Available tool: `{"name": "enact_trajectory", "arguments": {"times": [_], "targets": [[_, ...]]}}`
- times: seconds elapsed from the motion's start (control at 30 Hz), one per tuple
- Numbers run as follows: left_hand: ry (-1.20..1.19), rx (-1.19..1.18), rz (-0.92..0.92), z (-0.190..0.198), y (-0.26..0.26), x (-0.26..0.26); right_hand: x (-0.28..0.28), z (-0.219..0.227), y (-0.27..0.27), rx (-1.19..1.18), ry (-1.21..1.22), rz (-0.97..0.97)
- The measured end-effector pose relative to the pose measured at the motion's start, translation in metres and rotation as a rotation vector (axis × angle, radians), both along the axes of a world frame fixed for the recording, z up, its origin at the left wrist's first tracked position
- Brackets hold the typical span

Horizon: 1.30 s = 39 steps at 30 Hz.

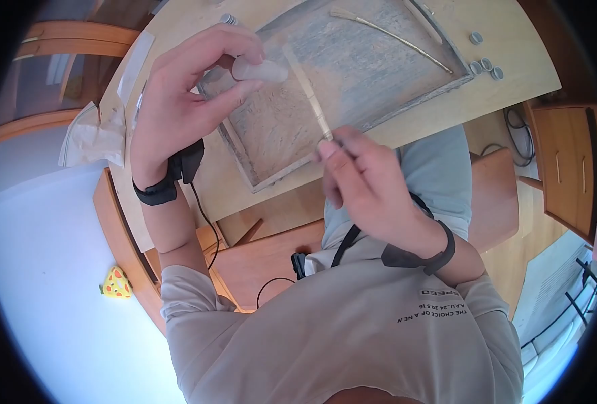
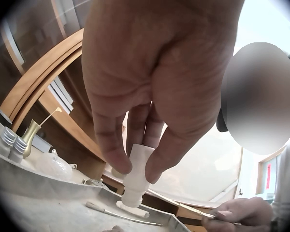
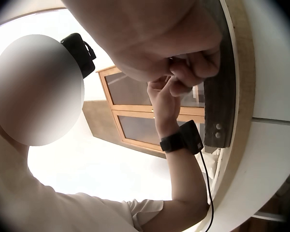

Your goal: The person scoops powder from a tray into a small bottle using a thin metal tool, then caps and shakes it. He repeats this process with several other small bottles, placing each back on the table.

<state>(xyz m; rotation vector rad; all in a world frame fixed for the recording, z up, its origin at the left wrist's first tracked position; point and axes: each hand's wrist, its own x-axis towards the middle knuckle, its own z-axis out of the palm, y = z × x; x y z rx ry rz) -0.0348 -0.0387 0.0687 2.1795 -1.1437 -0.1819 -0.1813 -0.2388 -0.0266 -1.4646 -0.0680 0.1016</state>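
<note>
A small translucent white bottle (image 1: 261, 70) is pinched between the thumb and fingers of my left hand (image 1: 184, 101), above the left part of a worn wooden tray (image 1: 258, 180). In the left wrist view the bottle (image 2: 137, 174) hangs with its narrow ridged neck pointing down, between thumb and fingertips of the left hand (image 2: 154, 82). My right hand (image 1: 369, 175) grips a thin light-coloured brush (image 1: 313, 101) near its lower end, over the tray's near edge; its far end is close to the bottle. In the right wrist view the right hand (image 3: 169, 48) has curled fingers and hides the brush.
Another brush (image 1: 406, 44) lies across the tray. Several small metal-capped vials (image 1: 486, 64) stand at the tray's right, more lids (image 1: 228, 19) behind the left hand. A crumpled paper bag (image 1: 95, 138) sits at the table's left edge. A black cable (image 1: 207, 222) hangs from the left wrist.
</note>
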Motion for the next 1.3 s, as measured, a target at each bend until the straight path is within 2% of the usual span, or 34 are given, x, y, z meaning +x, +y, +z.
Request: {"name": "enact_trajectory", "arguments": {"times": [0.1, 0.13, 0.3, 0.4, 0.47, 0.5, 0.63, 0.67, 0.8, 0.9, 1.0, 1.07, 1.17, 1.3], "targets": [[0.002, -0.171, 0.009, -0.001, -0.004, -0.001, 0.002, 0.011, -0.012, 0.205, 0.086, -0.111], [-0.002, -0.143, 0.035, 0.002, -0.001, -0.001, 0.001, 0.012, -0.017, 0.193, 0.088, -0.092], [0.036, -0.148, 0.243, 0.01, 0.032, -0.009, -0.009, 0.015, -0.049, 0.066, 0.07, -0.069], [0.011, -0.236, 0.312, 0.002, 0.066, -0.031, -0.011, 0.0, -0.085, -0.299, -0.044, -0.102], [0.076, -0.323, 0.497, -0.011, 0.082, -0.053, -0.01, -0.002, -0.1, -0.398, -0.067, -0.199], [0.108, -0.37, 0.587, -0.017, 0.089, -0.061, -0.009, -0.003, -0.105, -0.368, -0.06, -0.223], [0.135, -0.421, 0.756, -0.04, 0.106, -0.068, -0.007, -0.006, -0.121, -0.327, -0.06, -0.282], [0.124, -0.39, 0.754, -0.048, 0.118, -0.062, -0.006, -0.006, -0.123, -0.342, -0.075, -0.29], [0.088, -0.214, 0.803, -0.053, 0.111, -0.042, -0.004, -0.006, -0.138, -0.42, -0.142, -0.359], [0.008, -0.041, 0.8, -0.055, 0.113, -0.025, -0.008, -0.004, -0.148, -0.571, -0.164, -0.405], [-0.006, 0.062, 0.803, -0.057, 0.112, -0.014, -0.01, -0.008, -0.157, -0.6, -0.17, -0.454], [0.013, 0.119, 0.808, -0.061, 0.116, -0.009, -0.006, -0.01, -0.164, -0.711, -0.235, -0.471], [-0.126, 0.335, 0.799, -0.058, 0.109, -0.013, 0.006, -0.01, -0.168, -0.853, -0.388, -0.49], [-0.146, 0.391, 0.822, -0.056, 0.103, -0.016, 0.026, -0.008, -0.169, -0.996, -0.505, -0.463]]}}
